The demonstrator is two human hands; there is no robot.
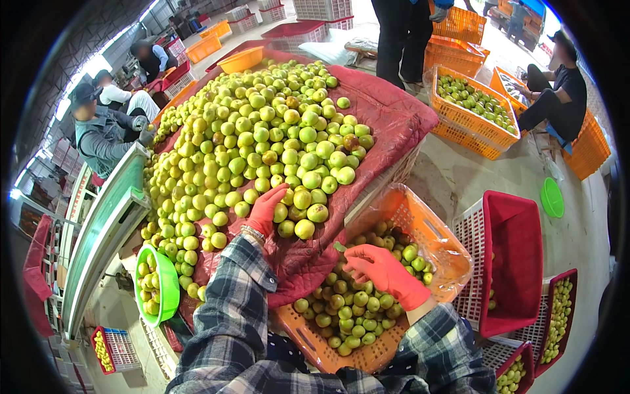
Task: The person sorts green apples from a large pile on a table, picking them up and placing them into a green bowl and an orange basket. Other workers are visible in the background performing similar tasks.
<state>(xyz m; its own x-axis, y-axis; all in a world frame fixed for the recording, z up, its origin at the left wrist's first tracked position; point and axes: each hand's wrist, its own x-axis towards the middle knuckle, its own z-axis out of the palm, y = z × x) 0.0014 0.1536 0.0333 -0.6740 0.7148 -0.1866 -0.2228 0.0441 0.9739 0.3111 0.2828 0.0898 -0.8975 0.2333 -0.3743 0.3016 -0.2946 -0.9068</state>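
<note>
My left hand (266, 212), in a red glove, rests against a broad heap of green jujubes (290, 157) with its fingers extended. A loose cluster of the fruit lies just right of it, several with brown patches. The heap lies on a dark red quilted cloth (389, 98). My right hand (386, 273), also red-gloved, hovers over an orange plastic crate (438, 231) with loosely bent fingers. A small green leaf (339, 246) is just beyond its fingertips. Jujubes (359, 305) partly fill this crate, which has a clear plastic liner.
A green basin (174, 290) of jujubes stands at the left, beside a green conveyor belt (106, 216). Red-lined crates (512, 261) stand at the right. Several people sit around; one (403, 39) stands behind the heap. An orange basin (241, 60) rests at its far edge.
</note>
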